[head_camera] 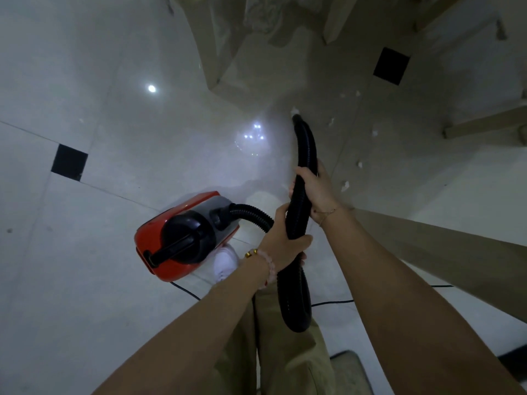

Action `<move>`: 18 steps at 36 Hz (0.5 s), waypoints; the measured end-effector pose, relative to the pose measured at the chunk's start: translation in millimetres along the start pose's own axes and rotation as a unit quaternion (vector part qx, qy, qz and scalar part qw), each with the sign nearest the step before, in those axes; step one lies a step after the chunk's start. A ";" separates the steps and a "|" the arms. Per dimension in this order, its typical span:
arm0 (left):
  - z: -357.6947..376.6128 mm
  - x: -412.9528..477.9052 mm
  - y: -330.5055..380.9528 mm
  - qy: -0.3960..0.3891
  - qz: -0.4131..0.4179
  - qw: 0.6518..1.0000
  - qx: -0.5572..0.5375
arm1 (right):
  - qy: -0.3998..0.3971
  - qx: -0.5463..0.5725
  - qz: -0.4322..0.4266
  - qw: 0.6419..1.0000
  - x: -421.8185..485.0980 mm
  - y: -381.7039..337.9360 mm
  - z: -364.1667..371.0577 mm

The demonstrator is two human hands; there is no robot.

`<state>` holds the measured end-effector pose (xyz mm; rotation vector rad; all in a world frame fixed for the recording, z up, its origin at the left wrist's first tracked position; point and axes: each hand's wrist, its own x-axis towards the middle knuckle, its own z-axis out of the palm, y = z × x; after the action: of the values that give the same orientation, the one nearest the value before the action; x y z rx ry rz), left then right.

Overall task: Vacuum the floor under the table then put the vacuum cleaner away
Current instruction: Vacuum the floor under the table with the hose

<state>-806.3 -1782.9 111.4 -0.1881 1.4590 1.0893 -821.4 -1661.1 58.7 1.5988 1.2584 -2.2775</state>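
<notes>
Right hand (315, 189): fingers are wrapped shut around the black hose (305, 155), gripped on its upper stretch; a thin bracelet is seen at the wrist
Left hand (282, 246): fingers are closed tight around the same hose lower down, just beneath the right hand; a bead bracelet (263, 265) is worn on the wrist
Hose: it is held between both hands and bent forward; its open end (296, 118) is lowered to the floor, touching or almost touching a white scrap (294, 111); below the left hand it is looped down in front of the trousers and led back up to the machine
Vacuum cleaner (182, 238): a red body with a black handle on top is set on the floor to the left of the hands, close by a white shoe (225, 262); a black cord (333, 303) is trailed across the tiles behind it
Scraps (345, 186): small white bits are scattered on the tiles to the right of the hose end
Floor (85, 280): pale glossy tiles with small black squares are seen; ceiling lights are mirrored in them
Table legs (482, 124): pale wooden legs are seen at the top and right, near the scraps
</notes>
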 end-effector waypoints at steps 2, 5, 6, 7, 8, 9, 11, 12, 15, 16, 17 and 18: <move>1.2 -1.1 -3.3 -0.002 -0.002 1.000 0.001 | 0.001 -0.004 -0.005 1.000 -3.0 2.6 -1.5; 0.7 -1.9 -7.1 -0.007 -0.005 1.000 0.013 | 0.022 -0.006 -0.001 1.000 -5.8 8.7 -3.4; 0.6 -1.8 -8.0 -0.008 -0.005 1.000 0.019 | 0.032 -0.007 0.001 0.999 -6.0 10.4 -4.2; 0.4 -1.8 -8.4 -0.010 -0.005 1.000 0.025 | 0.039 -0.005 0.004 0.999 -6.6 11.1 -5.0; 0.4 -1.8 -8.2 -0.011 -0.006 0.999 0.031 | 0.042 -0.002 0.009 0.999 -6.7 11.7 -6.1; 1.0 -1.9 -7.5 -0.014 -0.007 0.999 0.037 | 0.041 0.004 0.014 0.999 -7.1 11.5 -7.8; 2.8 -2.0 -5.2 -0.023 -0.008 0.999 0.045 | 0.035 0.014 0.017 0.999 -8.3 10.1 -11.4; 3.9 -1.8 -3.8 -0.026 -0.006 0.998 0.049 | 0.034 0.020 0.014 0.999 -8.8 9.0 -13.4; 7.5 -0.6 0.0 -0.028 0.006 0.997 0.066 | 0.041 0.032 0.000 0.999 -9.3 5.2 -17.8; 8.9 -0.1 0.9 -0.028 0.008 0.997 0.068 | 0.046 0.034 -0.003 0.998 -9.1 4.0 -18.7; 10.2 0.5 1.5 -0.027 0.010 0.997 0.069 | 0.050 0.035 -0.007 0.998 -9.1 2.8 -19.7; 11.2 1.4 2.1 -0.026 0.011 0.997 0.071 | 0.054 0.039 -0.011 0.998 -8.9 2.0 -20.5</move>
<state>-800.3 -1773.3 113.4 -0.0430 1.4882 0.9971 -801.1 -1652.2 62.5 1.7645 1.2292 -2.3085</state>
